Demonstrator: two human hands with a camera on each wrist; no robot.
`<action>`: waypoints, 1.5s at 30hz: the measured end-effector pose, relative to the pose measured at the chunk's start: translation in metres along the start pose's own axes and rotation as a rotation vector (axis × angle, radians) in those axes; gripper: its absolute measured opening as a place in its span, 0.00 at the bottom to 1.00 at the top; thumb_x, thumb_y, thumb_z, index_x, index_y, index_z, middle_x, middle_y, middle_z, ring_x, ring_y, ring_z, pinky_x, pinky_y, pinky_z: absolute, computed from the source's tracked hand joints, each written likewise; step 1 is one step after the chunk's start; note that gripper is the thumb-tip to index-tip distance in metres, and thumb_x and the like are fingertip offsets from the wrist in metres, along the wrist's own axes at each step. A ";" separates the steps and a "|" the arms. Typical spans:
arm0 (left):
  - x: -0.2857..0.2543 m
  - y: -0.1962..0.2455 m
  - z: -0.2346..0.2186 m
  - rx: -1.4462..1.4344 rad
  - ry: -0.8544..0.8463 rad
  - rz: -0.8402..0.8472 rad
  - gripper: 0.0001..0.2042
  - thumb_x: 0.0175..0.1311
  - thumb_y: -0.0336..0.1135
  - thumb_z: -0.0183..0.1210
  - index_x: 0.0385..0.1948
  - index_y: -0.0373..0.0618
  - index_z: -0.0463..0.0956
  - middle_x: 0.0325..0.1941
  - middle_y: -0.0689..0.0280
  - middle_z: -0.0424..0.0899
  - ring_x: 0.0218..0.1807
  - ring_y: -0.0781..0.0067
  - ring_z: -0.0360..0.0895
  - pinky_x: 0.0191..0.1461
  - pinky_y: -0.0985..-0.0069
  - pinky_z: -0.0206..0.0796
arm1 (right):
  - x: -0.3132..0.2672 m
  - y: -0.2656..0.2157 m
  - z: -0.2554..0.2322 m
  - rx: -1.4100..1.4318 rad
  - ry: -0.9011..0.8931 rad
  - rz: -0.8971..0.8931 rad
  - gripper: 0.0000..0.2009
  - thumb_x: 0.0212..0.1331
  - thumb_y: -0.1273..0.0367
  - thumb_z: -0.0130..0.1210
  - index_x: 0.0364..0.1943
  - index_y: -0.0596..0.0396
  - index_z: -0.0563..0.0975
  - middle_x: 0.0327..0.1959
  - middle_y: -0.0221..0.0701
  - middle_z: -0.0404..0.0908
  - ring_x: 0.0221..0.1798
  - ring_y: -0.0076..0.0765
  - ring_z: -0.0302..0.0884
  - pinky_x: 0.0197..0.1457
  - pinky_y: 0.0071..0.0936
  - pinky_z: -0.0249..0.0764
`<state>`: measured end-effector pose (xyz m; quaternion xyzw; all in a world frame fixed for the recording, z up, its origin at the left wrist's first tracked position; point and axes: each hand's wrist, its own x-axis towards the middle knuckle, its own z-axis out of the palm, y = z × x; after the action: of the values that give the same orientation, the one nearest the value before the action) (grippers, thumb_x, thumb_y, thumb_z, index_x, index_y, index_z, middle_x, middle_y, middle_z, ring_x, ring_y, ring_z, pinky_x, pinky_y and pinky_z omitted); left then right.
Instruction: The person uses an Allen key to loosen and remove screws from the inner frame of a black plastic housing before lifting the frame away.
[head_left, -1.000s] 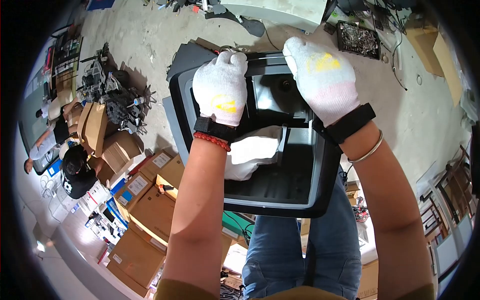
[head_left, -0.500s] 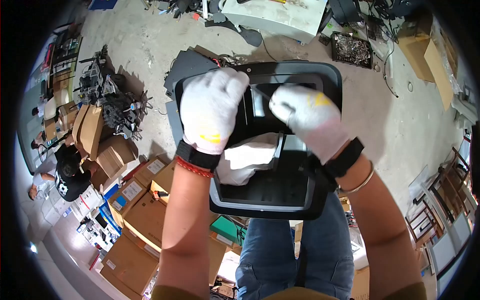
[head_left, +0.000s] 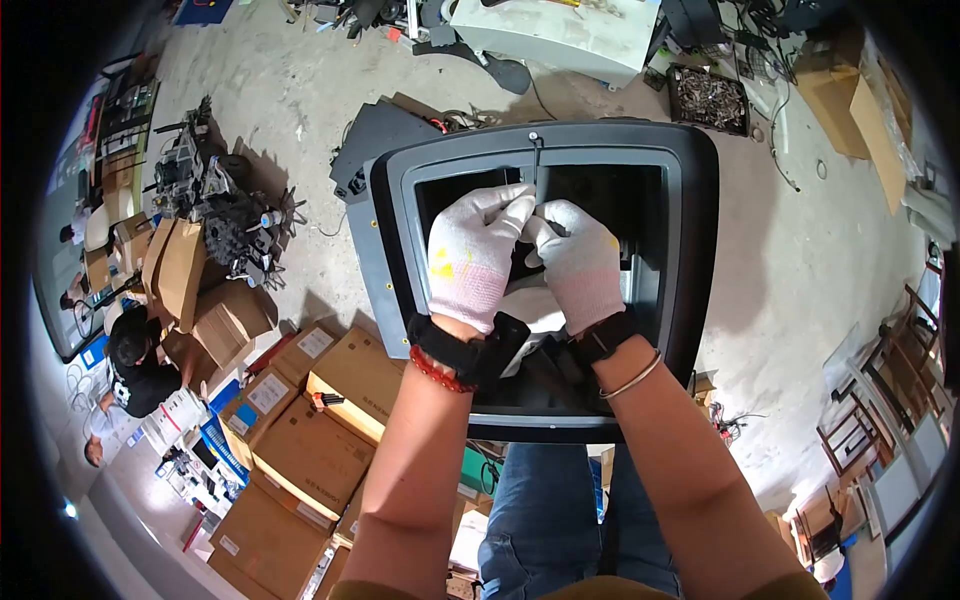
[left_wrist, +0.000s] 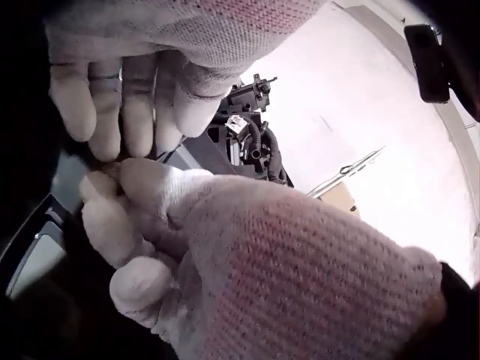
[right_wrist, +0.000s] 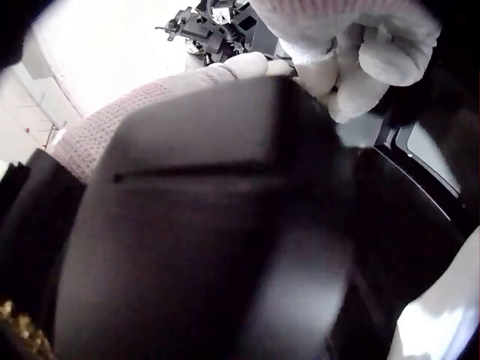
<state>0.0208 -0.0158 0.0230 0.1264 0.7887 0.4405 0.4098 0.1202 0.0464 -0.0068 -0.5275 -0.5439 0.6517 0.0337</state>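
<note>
A large black rounded frame (head_left: 695, 270) with a grey inner lip lies in front of the person, over the legs. From a small screw at its top rim, a thin dark strip (head_left: 537, 158) runs down to the hands. My gloved left hand (head_left: 472, 252) pinches the strip at the fingertips, its fingers fairly straight in the left wrist view. Close beside it, my gloved right hand (head_left: 578, 262) pinches the strip's lower part between thumb and forefinger, its other fingers curled. The fingertips hide the exact contact. Beneath the hands, white material (head_left: 535, 308) lies inside the frame.
Cardboard boxes (head_left: 312, 455) stand at lower left; black metal parts (head_left: 235, 215) lie farther left on the floor. A tray of small metal pieces (head_left: 708, 98) is at upper right, near a pale panel (head_left: 560, 35). People are at far left.
Both hands have left the upper rim area and come together lower, near the frame's middle. The frame appears shifted and turned, and the thin strip now shows at its top.
</note>
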 end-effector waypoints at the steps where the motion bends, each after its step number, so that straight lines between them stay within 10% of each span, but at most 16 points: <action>1: 0.002 0.002 -0.002 -0.003 -0.005 -0.003 0.11 0.67 0.34 0.63 0.47 0.42 0.85 0.38 0.70 0.87 0.35 0.86 0.77 0.35 0.85 0.67 | -0.001 0.000 -0.001 0.008 0.001 0.008 0.09 0.62 0.67 0.58 0.42 0.57 0.81 0.27 0.35 0.84 0.25 0.30 0.83 0.32 0.27 0.76; 8: 0.021 0.000 -0.026 0.046 -0.190 0.101 0.11 0.67 0.32 0.63 0.48 0.41 0.85 0.39 0.68 0.87 0.37 0.83 0.79 0.37 0.83 0.70 | 0.004 -0.002 -0.002 -0.028 0.036 0.017 0.10 0.62 0.65 0.59 0.40 0.55 0.82 0.23 0.37 0.81 0.24 0.34 0.80 0.33 0.30 0.75; 11: 0.027 0.009 -0.030 0.523 -0.050 0.689 0.12 0.65 0.26 0.60 0.50 0.43 0.83 0.41 0.58 0.86 0.40 0.59 0.84 0.45 0.71 0.74 | 0.003 0.006 0.000 -0.044 0.093 -0.045 0.09 0.62 0.64 0.60 0.39 0.54 0.82 0.23 0.39 0.81 0.25 0.38 0.80 0.33 0.30 0.74; 15: 0.037 0.012 -0.030 0.778 -0.046 0.734 0.17 0.62 0.23 0.59 0.54 0.44 0.80 0.38 0.52 0.82 0.41 0.46 0.80 0.43 0.64 0.73 | 0.001 0.005 0.004 -0.046 0.127 -0.043 0.09 0.62 0.64 0.60 0.39 0.54 0.82 0.24 0.39 0.80 0.26 0.39 0.80 0.34 0.31 0.74; 36: 0.062 0.022 -0.044 0.923 -0.182 0.761 0.16 0.63 0.30 0.58 0.54 0.51 0.79 0.43 0.56 0.82 0.46 0.50 0.80 0.49 0.61 0.74 | -0.004 -0.009 0.003 0.091 0.039 0.088 0.09 0.64 0.65 0.59 0.39 0.57 0.81 0.24 0.34 0.81 0.25 0.28 0.78 0.32 0.27 0.73; 45: 0.061 0.023 -0.035 1.029 -0.156 0.843 0.20 0.62 0.28 0.58 0.56 0.59 0.79 0.41 0.59 0.82 0.40 0.52 0.81 0.43 0.62 0.76 | 0.002 -0.002 -0.003 -0.096 0.083 -0.027 0.12 0.63 0.62 0.57 0.39 0.55 0.82 0.31 0.40 0.85 0.38 0.51 0.82 0.42 0.37 0.77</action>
<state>-0.0480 0.0110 0.0188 0.6346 0.7493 0.1203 0.1462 0.1202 0.0504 -0.0057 -0.5478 -0.5798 0.6018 0.0396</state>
